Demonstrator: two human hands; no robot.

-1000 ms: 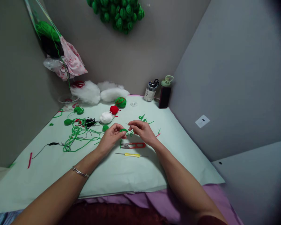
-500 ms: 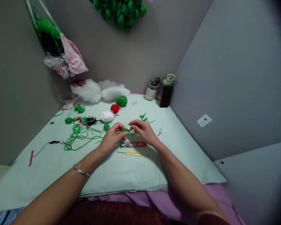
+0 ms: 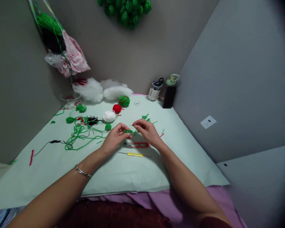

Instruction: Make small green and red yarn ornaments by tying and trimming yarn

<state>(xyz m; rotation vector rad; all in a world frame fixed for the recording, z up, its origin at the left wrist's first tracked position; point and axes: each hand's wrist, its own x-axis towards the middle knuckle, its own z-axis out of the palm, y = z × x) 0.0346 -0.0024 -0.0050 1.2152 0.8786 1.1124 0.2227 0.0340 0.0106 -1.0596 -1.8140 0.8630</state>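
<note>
- Left hand (image 3: 115,136): thumb and fingers pinch a green yarn piece (image 3: 128,131) above the middle of the desk (image 3: 123,177), presumably steadying it.
- Yarn piece: long axis roughly parallel to the near edge; free end toward the right hand (image 3: 147,130).
- Right hand: fingertips narrowed on a thin sliver, probably a needle (image 3: 130,125).
- Snips (image 3: 142,145), hook (image 3: 135,155): nearer that edge, likely for easy reach.
</note>
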